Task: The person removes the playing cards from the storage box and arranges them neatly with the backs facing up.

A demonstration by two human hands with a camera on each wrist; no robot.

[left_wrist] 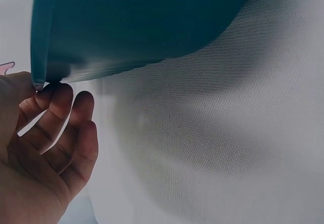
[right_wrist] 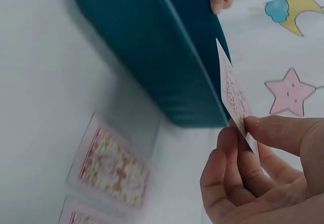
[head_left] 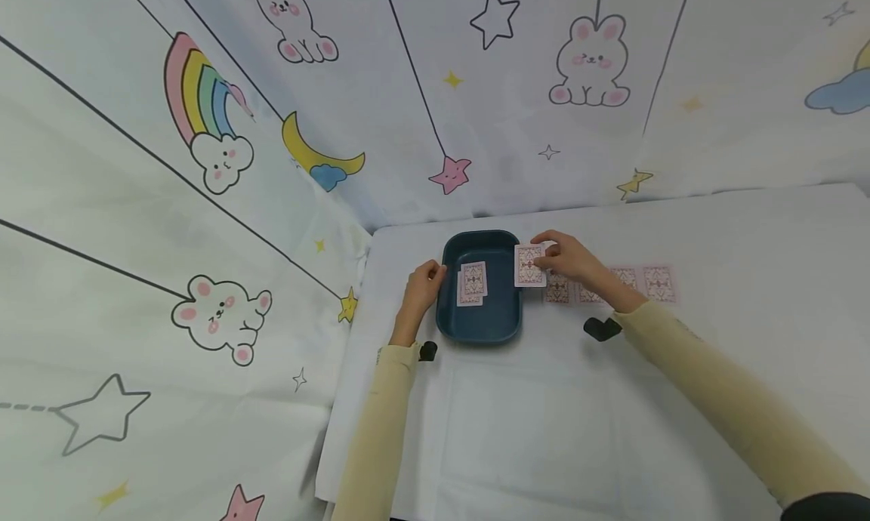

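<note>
A dark teal tray (head_left: pixel 499 321) stands on the white table, with two red-backed playing cards (head_left: pixel 473 278) overlapping inside it. My left hand (head_left: pixel 424 285) pinches the tray's left rim between thumb and fingers; the left wrist view shows the fingertips (left_wrist: pixel 62 93) right under that rim. At the tray's right edge, my right hand (head_left: pixel 567 258) holds another playing card (head_left: pixel 527 266) between thumb and fingers, its patterned back facing up. In the right wrist view this card (right_wrist: pixel 234 95) is tilted and overlaps the tray's rim.
Several playing cards (head_left: pixel 658 285) lie face down in a row on the table (head_left: pixel 748 340), right of the tray and partly hidden by my right hand and forearm. Behind the table hangs a white cloth (head_left: pixel 516 121) printed with rabbits and stars.
</note>
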